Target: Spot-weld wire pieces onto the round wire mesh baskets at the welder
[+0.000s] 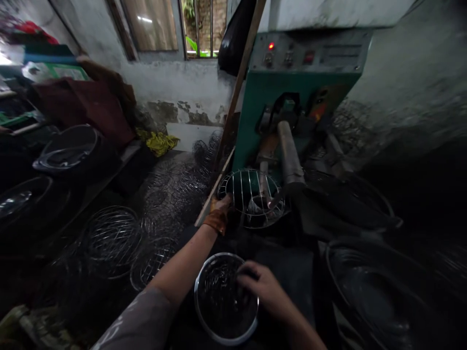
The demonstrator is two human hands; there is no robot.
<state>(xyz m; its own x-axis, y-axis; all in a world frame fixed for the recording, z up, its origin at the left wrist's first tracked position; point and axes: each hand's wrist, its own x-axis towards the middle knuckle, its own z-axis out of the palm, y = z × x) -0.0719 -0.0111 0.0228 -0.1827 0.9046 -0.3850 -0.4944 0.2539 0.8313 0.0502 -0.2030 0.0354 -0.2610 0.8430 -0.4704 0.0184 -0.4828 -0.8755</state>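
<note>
My left hand (219,209), in an orange-brown glove, grips the left rim of a round wire rack (239,192). The rack is tilted up against the front of a green spot-welding machine (244,116), by its lower electrode. Closer to me is a round bowl with a pale rim (197,294), holding many small shiny metal pieces (219,282). Over its right side reaches my bare right hand (260,284), fingers curled down among the pieces. Its fingertips are dark and blurred, and whatever is between them cannot be made out.
Finished-looking round wire racks (111,238) lie stacked at the left, beside a heap of loose bent wires (168,184). Large dark basins (368,291) stand at the right. A wooden plank (237,80) leans beside the machine, and a yellow cloth (162,143) lies by the wall.
</note>
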